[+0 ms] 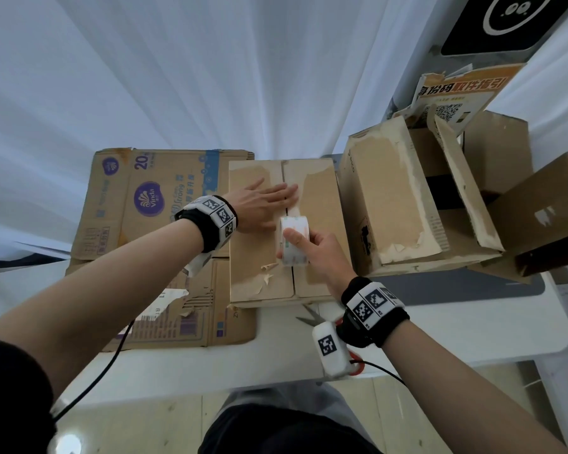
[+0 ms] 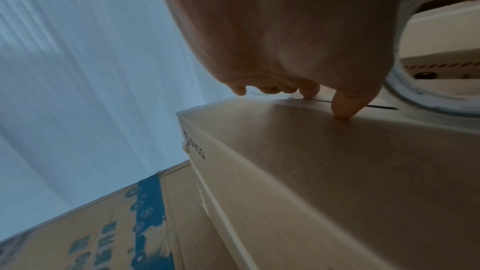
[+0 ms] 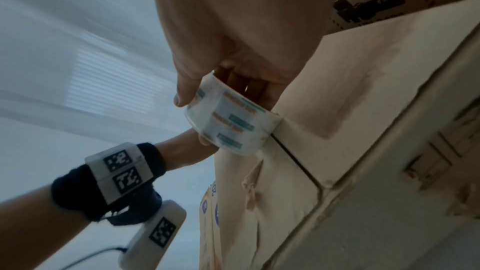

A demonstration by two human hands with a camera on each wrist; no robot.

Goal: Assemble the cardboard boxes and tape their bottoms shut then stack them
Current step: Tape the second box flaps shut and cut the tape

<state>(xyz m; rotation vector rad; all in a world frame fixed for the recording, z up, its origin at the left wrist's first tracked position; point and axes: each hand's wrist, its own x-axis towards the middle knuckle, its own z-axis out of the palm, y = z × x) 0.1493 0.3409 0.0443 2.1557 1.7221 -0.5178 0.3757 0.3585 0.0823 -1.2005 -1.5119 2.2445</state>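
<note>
A brown cardboard box stands on the white table with its two flaps closed along a centre seam. My left hand lies flat on it, fingers straight across the seam, fingertips pressing the cardboard. My right hand grips a roll of clear printed tape standing on the seam just behind the left hand; thumb on the roll's outside, fingers through its core. In the right wrist view the tape roll sits against the box at the seam.
A flattened printed carton lies left of the box. Open, torn cardboard boxes crowd the right side. Scissors lie on the table near my right wrist. White curtain behind.
</note>
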